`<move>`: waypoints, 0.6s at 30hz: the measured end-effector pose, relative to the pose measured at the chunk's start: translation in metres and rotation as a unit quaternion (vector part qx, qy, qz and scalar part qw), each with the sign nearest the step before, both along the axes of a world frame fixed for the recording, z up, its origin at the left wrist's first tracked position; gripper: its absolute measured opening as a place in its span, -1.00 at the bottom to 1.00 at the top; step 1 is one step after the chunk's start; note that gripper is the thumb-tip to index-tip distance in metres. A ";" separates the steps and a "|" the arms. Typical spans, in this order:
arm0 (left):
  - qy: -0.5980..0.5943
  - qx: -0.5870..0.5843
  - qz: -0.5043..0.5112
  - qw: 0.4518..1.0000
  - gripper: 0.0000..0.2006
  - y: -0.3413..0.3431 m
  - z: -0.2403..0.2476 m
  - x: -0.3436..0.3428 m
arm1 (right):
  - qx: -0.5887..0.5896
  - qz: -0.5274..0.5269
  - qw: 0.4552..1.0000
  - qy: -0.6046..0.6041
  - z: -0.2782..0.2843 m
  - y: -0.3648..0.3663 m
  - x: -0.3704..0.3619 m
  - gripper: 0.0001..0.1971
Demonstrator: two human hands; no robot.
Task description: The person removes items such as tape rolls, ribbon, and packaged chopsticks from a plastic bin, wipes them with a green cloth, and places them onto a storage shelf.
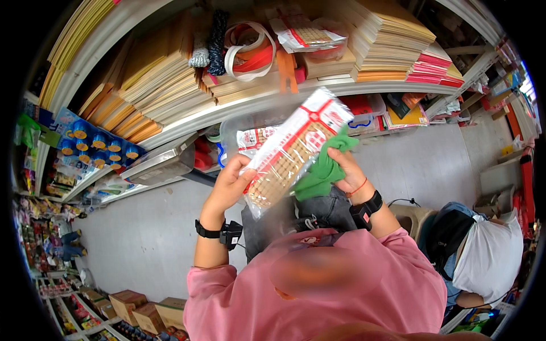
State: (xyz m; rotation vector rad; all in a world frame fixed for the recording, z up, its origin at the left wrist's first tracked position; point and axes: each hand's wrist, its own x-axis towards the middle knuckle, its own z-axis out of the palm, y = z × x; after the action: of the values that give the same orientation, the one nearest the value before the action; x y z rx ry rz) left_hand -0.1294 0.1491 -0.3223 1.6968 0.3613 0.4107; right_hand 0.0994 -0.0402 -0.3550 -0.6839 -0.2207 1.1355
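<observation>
My left hand (230,184) pinches the lower left edge of a long clear packet of insoles (287,162). The packet has white and red print, and its beige contents have a grid pattern and a rounded end. It is held tilted, its top leaning to the upper right. A crumpled green cloth (319,177) is gripped in my right hand (348,173), against the packet's right side. Part of the cloth lies behind the packet. Beyond them, a clear plastic bin (230,128) on the lower shelf holds a similar red-and-white packet (250,138).
Stacks of brown envelopes (165,74) and paper (392,34) fill the shelf ahead, with rolled tape (250,51) and another packet (301,34) between them. A metal box (162,162) juts out at left. A seated person (483,256) is at right; cartons (151,315) stand behind left.
</observation>
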 end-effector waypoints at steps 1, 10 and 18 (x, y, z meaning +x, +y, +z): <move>0.019 0.004 -0.007 1.000 -0.88 0.001 -0.006 0.002 | -0.005 -0.003 1.000 -0.009 0.001 0.001 -0.002 -0.65; 0.055 0.063 -0.019 0.996 -0.58 -0.012 -0.006 0.018 | -0.016 -0.063 0.998 -0.010 -0.004 -0.002 0.004 -0.71; 0.086 0.049 -0.004 0.995 -0.54 -0.014 0.042 0.029 | 0.063 -0.043 0.997 -0.004 0.004 -0.010 0.007 -0.63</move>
State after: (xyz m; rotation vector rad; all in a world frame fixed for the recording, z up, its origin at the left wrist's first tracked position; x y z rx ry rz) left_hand -0.1000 0.1350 -0.2806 1.8352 0.4658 0.2806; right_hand 0.1062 -0.0499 -0.3508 -0.5809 -0.2637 1.0275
